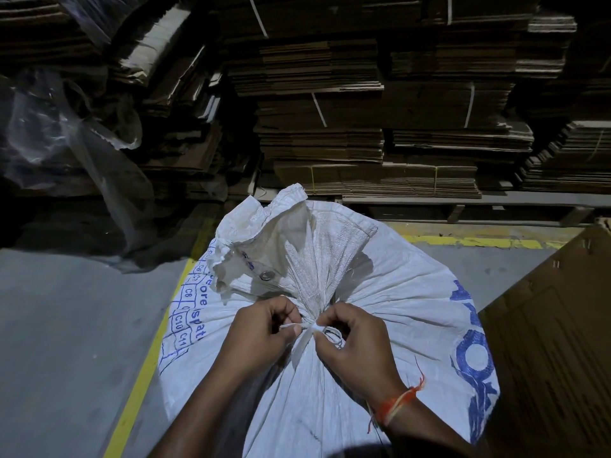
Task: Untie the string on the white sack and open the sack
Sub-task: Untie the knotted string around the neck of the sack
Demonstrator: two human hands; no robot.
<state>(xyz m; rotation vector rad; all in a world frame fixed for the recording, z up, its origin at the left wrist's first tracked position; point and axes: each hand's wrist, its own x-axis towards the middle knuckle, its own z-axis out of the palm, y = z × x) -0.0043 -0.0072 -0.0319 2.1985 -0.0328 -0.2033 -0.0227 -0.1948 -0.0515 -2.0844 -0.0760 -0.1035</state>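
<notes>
A full white woven sack (pixel 380 285) with blue print stands upright in front of me. Its neck is gathered and bound by a white string (pixel 309 327); the loose mouth flops open above the tie. My left hand (pixel 264 328) pinches one string end at the left of the knot. On the right of the knot, my right hand (pixel 350 342) pinches the string, with a small coil of it by the fingers. An orange thread band circles the right wrist.
Tall stacks of flattened cardboard (pixel 380 120) on a pallet fill the background. Clear plastic sheeting (pixel 66 127) hangs at the left. A brown cardboard sheet (pixel 562 325) lies at the right. Yellow floor lines (pixel 145 358) run beside and behind the sack on the grey floor.
</notes>
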